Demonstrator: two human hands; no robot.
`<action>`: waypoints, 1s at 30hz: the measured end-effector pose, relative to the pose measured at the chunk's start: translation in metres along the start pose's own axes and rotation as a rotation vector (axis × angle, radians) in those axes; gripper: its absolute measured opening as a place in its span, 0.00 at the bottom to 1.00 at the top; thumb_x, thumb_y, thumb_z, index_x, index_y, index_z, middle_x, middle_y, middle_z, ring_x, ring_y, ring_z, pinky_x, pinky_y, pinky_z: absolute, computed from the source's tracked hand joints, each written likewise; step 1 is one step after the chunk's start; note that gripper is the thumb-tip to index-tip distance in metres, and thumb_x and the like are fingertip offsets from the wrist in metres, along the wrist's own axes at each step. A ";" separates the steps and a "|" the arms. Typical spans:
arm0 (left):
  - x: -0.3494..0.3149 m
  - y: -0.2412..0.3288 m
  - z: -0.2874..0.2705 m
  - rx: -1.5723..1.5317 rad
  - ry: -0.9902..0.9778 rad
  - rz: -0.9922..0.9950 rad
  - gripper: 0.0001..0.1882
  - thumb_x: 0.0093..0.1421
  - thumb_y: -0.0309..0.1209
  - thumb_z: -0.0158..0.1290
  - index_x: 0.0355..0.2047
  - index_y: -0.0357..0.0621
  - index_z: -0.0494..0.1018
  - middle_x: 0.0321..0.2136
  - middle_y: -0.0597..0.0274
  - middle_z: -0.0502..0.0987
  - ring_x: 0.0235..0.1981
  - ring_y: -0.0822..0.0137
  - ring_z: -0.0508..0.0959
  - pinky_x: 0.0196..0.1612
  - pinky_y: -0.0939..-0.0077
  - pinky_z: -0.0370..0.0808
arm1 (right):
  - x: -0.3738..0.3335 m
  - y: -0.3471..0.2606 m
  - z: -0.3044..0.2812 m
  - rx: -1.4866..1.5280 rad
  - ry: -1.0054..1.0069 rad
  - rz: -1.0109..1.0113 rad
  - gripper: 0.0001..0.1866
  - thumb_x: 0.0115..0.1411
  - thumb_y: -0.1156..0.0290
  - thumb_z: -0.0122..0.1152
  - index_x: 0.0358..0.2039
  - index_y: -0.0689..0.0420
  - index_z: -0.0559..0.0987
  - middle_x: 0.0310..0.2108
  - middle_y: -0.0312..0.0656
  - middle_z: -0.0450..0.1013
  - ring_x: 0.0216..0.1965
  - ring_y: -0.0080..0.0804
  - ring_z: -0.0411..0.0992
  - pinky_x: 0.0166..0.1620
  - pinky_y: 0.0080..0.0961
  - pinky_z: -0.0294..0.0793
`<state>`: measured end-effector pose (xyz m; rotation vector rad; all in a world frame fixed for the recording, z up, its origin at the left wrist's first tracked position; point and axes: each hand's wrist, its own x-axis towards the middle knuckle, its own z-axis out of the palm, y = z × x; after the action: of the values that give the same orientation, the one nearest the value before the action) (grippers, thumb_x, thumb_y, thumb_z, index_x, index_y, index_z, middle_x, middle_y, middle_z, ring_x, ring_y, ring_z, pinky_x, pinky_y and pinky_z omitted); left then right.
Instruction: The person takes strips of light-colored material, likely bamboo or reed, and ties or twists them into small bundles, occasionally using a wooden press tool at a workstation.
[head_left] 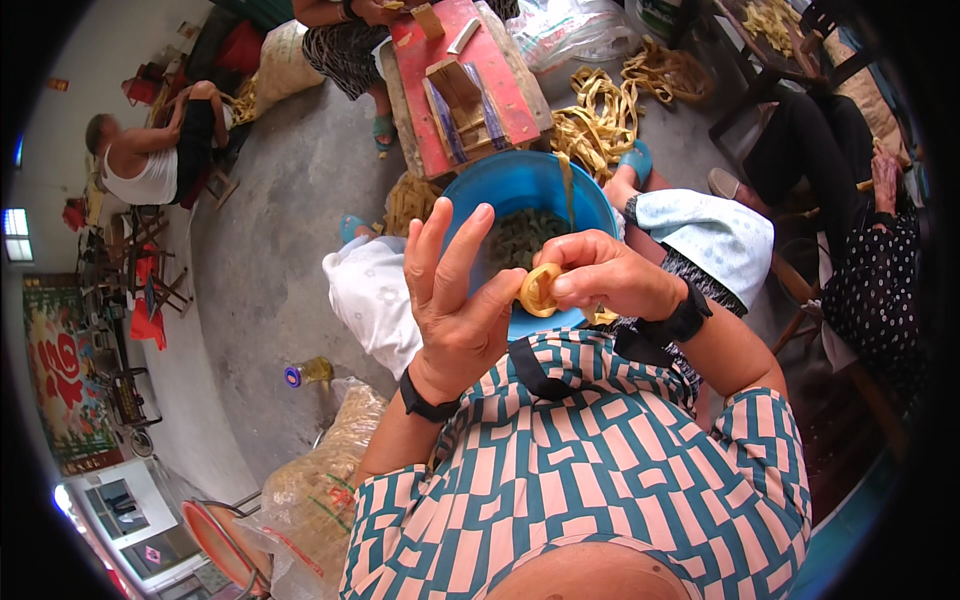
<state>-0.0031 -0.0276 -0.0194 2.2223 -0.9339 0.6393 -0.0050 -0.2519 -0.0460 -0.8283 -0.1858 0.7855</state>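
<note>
Above a blue plastic basin (465,195) I hold a small rolled coil of yellowish strip (540,290). My left hand (455,300) pinches its left side, with other fingers raised and spread. My right hand (605,280) grips the coil's right side between thumb and fingers. Dark greenish-brown stuff (525,240) lies in the bottom of the basin, partly hidden by my hands. A loose yellowish strip (566,185) hangs over the basin's far rim.
Beyond the basin stands a red-topped bench (465,95) with a wooden block holder; another person's hands (378,10) are at its far end. Yellowish strips (600,120) lie heaped right of it. A filled plastic sack (325,480) and a capped bottle (308,372) are at left. More people sit at both sides.
</note>
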 end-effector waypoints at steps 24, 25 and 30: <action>-0.023 0.004 0.023 -0.826 -0.076 -0.842 0.08 0.63 0.28 0.63 0.40 0.39 0.79 0.27 0.65 0.82 0.24 0.73 0.79 0.24 0.82 0.71 | 0.019 0.015 -0.001 -0.105 0.209 -0.276 0.21 0.69 0.75 0.59 0.61 0.63 0.73 0.49 0.40 0.78 0.49 0.23 0.76 0.55 0.20 0.75; -0.020 0.003 0.022 -0.828 -0.078 -0.841 0.08 0.63 0.28 0.63 0.40 0.39 0.79 0.27 0.65 0.82 0.24 0.73 0.79 0.24 0.82 0.71 | 0.021 0.013 0.002 -0.163 0.232 -0.298 0.20 0.69 0.75 0.59 0.60 0.63 0.74 0.49 0.40 0.78 0.49 0.22 0.76 0.54 0.19 0.76; -0.016 -0.009 0.022 -1.008 -0.084 -1.014 0.09 0.62 0.26 0.64 0.40 0.41 0.77 0.26 0.69 0.81 0.23 0.82 0.76 0.22 0.90 0.67 | 0.032 0.023 0.007 -0.630 0.354 -0.455 0.17 0.69 0.76 0.58 0.56 0.65 0.74 0.38 0.38 0.78 0.39 0.18 0.74 0.43 0.17 0.74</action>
<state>-0.0025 -0.0310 -0.0473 1.4639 0.0005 -0.3545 0.0021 -0.2159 -0.0630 -1.4404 -0.2988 0.1297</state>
